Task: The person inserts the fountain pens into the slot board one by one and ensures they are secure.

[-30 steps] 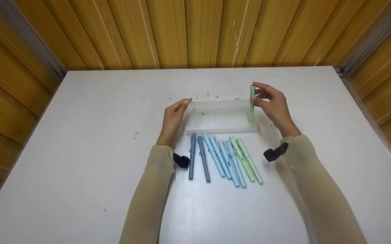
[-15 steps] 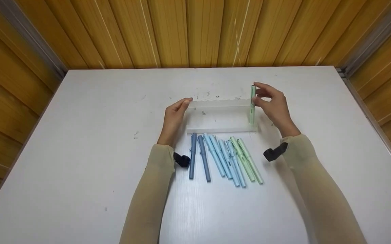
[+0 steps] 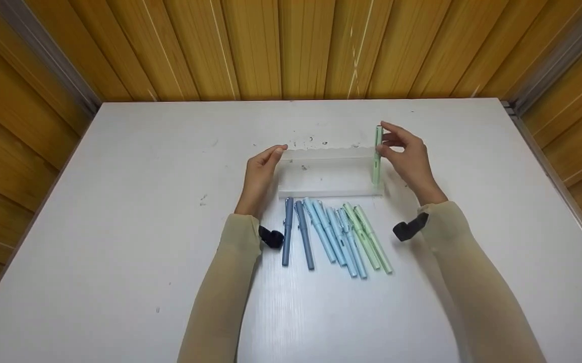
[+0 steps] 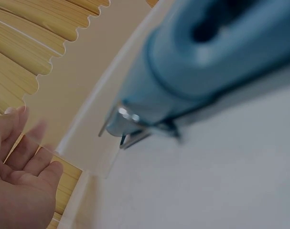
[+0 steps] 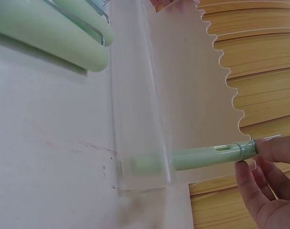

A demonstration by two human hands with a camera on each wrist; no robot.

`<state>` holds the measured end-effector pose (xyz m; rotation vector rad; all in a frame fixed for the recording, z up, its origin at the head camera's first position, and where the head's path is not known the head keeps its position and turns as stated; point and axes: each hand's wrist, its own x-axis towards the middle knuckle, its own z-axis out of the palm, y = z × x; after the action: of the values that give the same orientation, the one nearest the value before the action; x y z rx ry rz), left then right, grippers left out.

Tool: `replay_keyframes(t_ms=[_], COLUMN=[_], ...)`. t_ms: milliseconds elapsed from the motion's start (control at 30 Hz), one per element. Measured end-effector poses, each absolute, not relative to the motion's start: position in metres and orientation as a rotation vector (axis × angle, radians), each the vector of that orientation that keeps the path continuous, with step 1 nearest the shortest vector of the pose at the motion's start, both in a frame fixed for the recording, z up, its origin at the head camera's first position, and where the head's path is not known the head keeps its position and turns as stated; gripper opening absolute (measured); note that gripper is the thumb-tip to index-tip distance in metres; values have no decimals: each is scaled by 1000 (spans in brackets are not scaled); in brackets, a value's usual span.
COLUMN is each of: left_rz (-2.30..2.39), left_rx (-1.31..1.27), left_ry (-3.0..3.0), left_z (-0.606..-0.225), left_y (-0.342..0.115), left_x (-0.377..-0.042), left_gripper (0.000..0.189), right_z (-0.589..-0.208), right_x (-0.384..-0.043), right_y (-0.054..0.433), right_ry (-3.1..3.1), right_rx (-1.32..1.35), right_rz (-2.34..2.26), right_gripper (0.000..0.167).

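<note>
1. Pinching a green pen near its clip end, the right hand is right of centre in the head view; the pen stands nearly upright at the right end of a clear stand.
2. The left hand grips the stand's upper left corner; in the left wrist view, some of its fingers show mistily through the panel.
3. The stand is hard to make out in the head view, where the table shows through it.
4. At lower centre in the right wrist view, the cloudy front lip veils the pen's lower end; whether it touches the base cannot be told.
5. Only the head view takes in the whole row below the stand: two dark blue pens, four light blue pens and two other green pens.
6. A blurred, cut-off blue pen fills the left wrist view's upper right.
7. Both wrist views show the scalloped edge sharply; the head view gives a faint ripple.
</note>
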<state>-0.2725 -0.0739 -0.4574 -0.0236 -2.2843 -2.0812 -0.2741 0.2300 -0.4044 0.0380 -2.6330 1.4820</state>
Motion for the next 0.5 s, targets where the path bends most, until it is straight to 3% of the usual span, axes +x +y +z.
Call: replay_keyframes(t_ms=[500], left_rz=[-2062], left_rx=[-6], left_ry=[-2318], left_z=[-452], left_y=[-74], left_x=[-269], left_gripper=[39], right_z=[-407], right_x=[-265], right_y=[230], right_ry=[-2571], right_rx=[-22], right_rz=[1459], right_gripper=[49])
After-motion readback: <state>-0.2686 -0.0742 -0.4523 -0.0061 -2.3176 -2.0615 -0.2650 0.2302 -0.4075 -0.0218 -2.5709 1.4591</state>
